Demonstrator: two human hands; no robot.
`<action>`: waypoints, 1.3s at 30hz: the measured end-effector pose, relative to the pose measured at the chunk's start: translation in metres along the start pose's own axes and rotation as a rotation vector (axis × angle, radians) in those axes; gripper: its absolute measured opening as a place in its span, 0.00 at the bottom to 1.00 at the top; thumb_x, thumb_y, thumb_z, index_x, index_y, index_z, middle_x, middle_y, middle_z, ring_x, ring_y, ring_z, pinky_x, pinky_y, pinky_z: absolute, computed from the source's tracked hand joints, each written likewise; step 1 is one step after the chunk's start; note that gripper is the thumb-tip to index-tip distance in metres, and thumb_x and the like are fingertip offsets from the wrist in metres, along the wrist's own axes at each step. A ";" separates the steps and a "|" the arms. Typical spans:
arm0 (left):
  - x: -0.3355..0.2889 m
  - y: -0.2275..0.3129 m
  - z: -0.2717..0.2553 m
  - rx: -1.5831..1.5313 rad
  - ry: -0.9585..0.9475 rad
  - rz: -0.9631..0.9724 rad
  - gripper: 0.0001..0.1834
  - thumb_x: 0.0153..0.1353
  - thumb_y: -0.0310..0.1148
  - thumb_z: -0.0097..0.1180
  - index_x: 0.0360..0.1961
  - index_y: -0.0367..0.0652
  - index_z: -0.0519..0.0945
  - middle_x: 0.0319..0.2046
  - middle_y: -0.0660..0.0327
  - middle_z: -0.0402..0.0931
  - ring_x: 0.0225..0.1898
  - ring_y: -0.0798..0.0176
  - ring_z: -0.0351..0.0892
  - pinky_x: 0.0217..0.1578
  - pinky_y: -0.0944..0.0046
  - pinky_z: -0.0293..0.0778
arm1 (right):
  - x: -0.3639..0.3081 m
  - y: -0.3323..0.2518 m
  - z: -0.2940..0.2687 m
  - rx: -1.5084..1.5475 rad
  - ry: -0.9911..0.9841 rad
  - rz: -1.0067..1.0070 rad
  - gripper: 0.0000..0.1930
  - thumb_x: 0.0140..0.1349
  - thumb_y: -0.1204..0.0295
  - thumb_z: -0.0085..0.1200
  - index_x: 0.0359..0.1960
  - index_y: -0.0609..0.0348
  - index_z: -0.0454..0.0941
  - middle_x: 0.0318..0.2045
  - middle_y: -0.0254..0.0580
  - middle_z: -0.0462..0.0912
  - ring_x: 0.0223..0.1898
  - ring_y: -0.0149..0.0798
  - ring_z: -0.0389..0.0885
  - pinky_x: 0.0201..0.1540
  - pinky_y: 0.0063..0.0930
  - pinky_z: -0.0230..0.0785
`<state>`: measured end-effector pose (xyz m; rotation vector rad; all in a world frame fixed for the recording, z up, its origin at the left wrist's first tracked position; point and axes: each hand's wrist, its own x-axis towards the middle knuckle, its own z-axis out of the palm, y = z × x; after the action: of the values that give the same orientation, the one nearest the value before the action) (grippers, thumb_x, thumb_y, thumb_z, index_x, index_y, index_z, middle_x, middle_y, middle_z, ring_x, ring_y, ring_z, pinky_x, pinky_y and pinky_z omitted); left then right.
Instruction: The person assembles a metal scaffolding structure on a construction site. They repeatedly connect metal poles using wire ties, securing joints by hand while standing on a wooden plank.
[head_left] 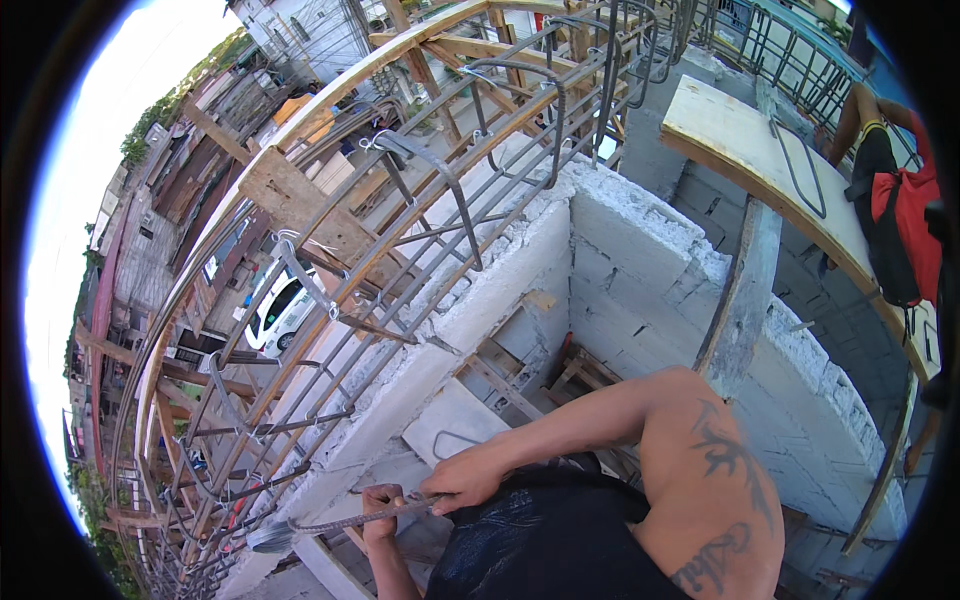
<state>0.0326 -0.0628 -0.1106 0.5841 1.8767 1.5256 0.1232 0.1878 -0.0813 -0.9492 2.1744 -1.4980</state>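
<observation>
My left hand (379, 508) is closed round a short length of ribbed steel rebar (335, 522), low in the middle of the view. Just to its right, my right hand (463, 482) grips the upper end of the same rebar, its fingers curled and partly hiding it. At the rebar's left end is a grey bundle (270, 538) that looks like wire; I cannot tell how it is joined. Beyond my right hand, a bent steel stirrup (452, 442) lies on a pale board (470, 412).
A curved cage of rebar and stirrups (400, 240) with wooden formwork (290, 200) runs along the left, high above a street with a white car (280, 312). Rough block walls (640, 260) stand ahead. At right, a person in red and black (890, 200) is beside a plywood sheet (740, 130).
</observation>
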 end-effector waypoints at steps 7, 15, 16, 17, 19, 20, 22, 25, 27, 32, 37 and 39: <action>0.028 -0.005 -0.006 -0.010 -0.157 -0.230 0.16 0.40 0.32 0.65 0.09 0.45 0.69 0.12 0.72 0.64 0.17 0.77 0.60 0.19 0.70 0.51 | -0.011 -0.008 0.012 0.122 0.142 0.069 0.21 0.64 0.57 0.47 0.37 0.70 0.71 0.32 0.61 0.77 0.39 0.60 0.75 0.43 0.47 0.64; 0.058 0.036 0.003 0.194 -0.219 -0.197 0.18 0.41 0.32 0.68 0.07 0.44 0.69 0.10 0.71 0.64 0.14 0.75 0.58 0.17 0.69 0.49 | -0.025 -0.007 0.001 0.020 0.179 0.125 0.22 0.62 0.56 0.49 0.34 0.70 0.71 0.30 0.62 0.77 0.37 0.61 0.75 0.41 0.47 0.66; 0.061 0.041 0.004 0.224 -0.246 -0.214 0.18 0.41 0.32 0.68 0.07 0.44 0.69 0.10 0.71 0.64 0.14 0.75 0.58 0.17 0.69 0.49 | -0.027 -0.006 -0.001 -0.008 0.159 0.129 0.21 0.62 0.57 0.50 0.34 0.69 0.71 0.31 0.62 0.77 0.38 0.61 0.75 0.41 0.47 0.66; 0.063 0.045 0.004 0.257 -0.269 -0.221 0.18 0.41 0.32 0.68 0.07 0.43 0.69 0.09 0.70 0.64 0.14 0.75 0.58 0.17 0.69 0.48 | -0.029 -0.006 -0.003 0.003 0.158 0.123 0.21 0.62 0.57 0.50 0.34 0.69 0.72 0.31 0.61 0.77 0.38 0.61 0.76 0.41 0.47 0.66; 0.067 0.050 0.006 0.197 -0.299 -0.217 0.19 0.41 0.32 0.69 0.07 0.43 0.69 0.09 0.70 0.63 0.14 0.75 0.57 0.17 0.68 0.47 | -0.032 -0.008 -0.005 0.003 0.147 0.103 0.20 0.62 0.57 0.50 0.34 0.69 0.72 0.31 0.61 0.78 0.38 0.61 0.76 0.42 0.48 0.66; 0.067 0.051 0.006 0.160 -0.317 -0.205 0.20 0.41 0.33 0.70 0.07 0.43 0.69 0.09 0.71 0.62 0.14 0.75 0.56 0.17 0.68 0.46 | -0.033 -0.009 -0.006 0.007 0.157 0.117 0.20 0.62 0.57 0.50 0.34 0.69 0.72 0.31 0.61 0.78 0.38 0.61 0.76 0.41 0.47 0.66; 0.068 0.052 0.007 0.178 -0.284 -0.199 0.20 0.40 0.32 0.70 0.07 0.42 0.69 0.09 0.71 0.61 0.14 0.75 0.55 0.17 0.68 0.46 | -0.035 -0.011 -0.006 0.007 0.179 0.127 0.20 0.62 0.58 0.51 0.35 0.68 0.73 0.31 0.60 0.78 0.38 0.61 0.76 0.41 0.47 0.66; 0.069 0.053 0.009 0.186 -0.286 -0.167 0.21 0.41 0.31 0.71 0.06 0.42 0.67 0.08 0.72 0.59 0.13 0.76 0.53 0.16 0.68 0.44 | -0.038 -0.013 -0.008 0.000 0.183 0.147 0.20 0.61 0.59 0.51 0.35 0.71 0.74 0.31 0.61 0.78 0.38 0.59 0.77 0.42 0.47 0.66; 0.070 0.055 0.011 0.175 -0.312 -0.153 0.23 0.41 0.31 0.71 0.06 0.43 0.66 0.08 0.72 0.58 0.13 0.76 0.53 0.16 0.68 0.43 | -0.039 -0.015 -0.009 -0.008 0.179 0.140 0.20 0.62 0.58 0.51 0.34 0.69 0.72 0.32 0.60 0.77 0.38 0.60 0.76 0.40 0.47 0.66; 0.075 0.036 0.026 -0.156 -0.486 0.065 0.29 0.36 0.43 0.75 0.06 0.43 0.64 0.08 0.71 0.55 0.15 0.75 0.52 0.18 0.65 0.42 | -0.036 -0.029 -0.002 0.142 0.148 -0.008 0.19 0.63 0.58 0.49 0.34 0.68 0.68 0.30 0.59 0.75 0.37 0.60 0.74 0.40 0.47 0.64; 0.066 -0.015 0.052 -0.427 -0.426 0.035 0.29 0.37 0.48 0.74 0.08 0.43 0.65 0.09 0.71 0.56 0.16 0.72 0.52 0.18 0.65 0.43 | -0.041 -0.037 0.003 0.002 0.110 0.181 0.18 0.67 0.60 0.44 0.35 0.67 0.66 0.31 0.59 0.75 0.38 0.60 0.74 0.42 0.48 0.64; 0.057 -0.031 0.063 -0.507 -0.485 -0.041 0.26 0.41 0.46 0.73 0.10 0.44 0.68 0.10 0.72 0.58 0.16 0.73 0.53 0.18 0.66 0.45 | -0.043 -0.035 0.006 -0.017 0.024 0.256 0.17 0.67 0.60 0.43 0.35 0.67 0.67 0.31 0.59 0.76 0.39 0.60 0.74 0.43 0.48 0.64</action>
<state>0.0398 0.0129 -0.1595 0.6011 1.0819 1.5783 0.1691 0.2055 -0.0555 -0.6312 2.2297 -1.3774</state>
